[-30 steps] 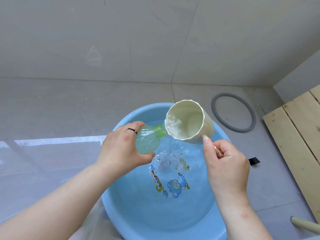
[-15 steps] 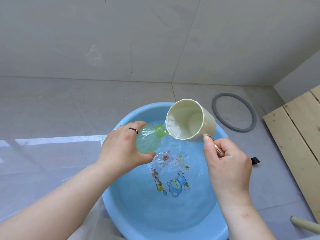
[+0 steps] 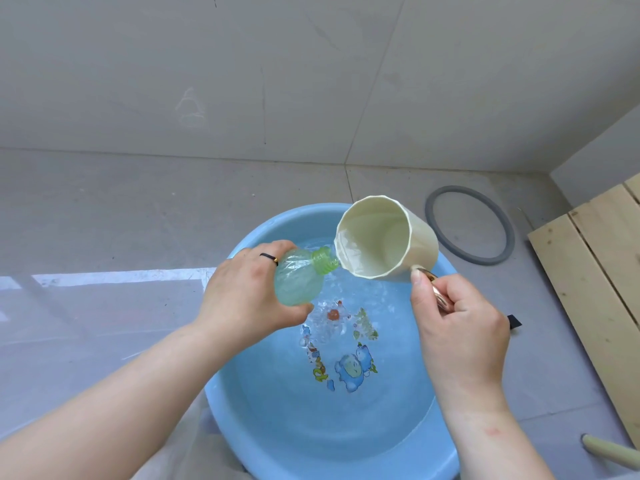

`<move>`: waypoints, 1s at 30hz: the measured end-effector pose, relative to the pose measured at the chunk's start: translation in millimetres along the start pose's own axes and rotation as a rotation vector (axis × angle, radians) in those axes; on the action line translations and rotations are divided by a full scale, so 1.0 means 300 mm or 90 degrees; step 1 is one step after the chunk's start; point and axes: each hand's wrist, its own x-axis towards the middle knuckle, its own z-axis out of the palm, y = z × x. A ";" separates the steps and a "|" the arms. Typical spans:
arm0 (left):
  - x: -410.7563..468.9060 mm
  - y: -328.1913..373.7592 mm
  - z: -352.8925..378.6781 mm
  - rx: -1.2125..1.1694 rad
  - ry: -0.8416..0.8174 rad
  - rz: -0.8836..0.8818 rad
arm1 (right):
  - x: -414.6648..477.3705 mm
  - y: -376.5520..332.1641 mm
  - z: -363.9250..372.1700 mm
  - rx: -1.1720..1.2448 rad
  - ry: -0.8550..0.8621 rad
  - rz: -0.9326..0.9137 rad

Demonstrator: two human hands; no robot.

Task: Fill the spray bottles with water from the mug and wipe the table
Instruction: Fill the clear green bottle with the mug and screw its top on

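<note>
Right now I'm gripping the green spray bottle (image 3: 298,284) in my left hand (image 3: 242,296) over the blue basin (image 3: 284,420), and my right hand (image 3: 460,327) is tilting the cream mug (image 3: 384,240) by its handle, rim against the bottle's neck.

Forearms (image 3: 114,403) bare to the frame edge. Left hand (image 3: 242,299): thin black ring (image 3: 268,257), small gold piece on it.

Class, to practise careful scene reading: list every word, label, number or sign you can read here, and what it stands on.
Nothing is legible.
Blue basin: coloured marks beside the cartoon figures, perhaps letters, too distorted to read.
Wall: faint white scribble, unreadable.
Green bottle, cream mug: no label shows.
</note>
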 end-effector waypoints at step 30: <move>-0.005 0.007 0.001 0.012 0.002 0.005 | 0.011 0.012 0.008 -0.062 0.088 -0.122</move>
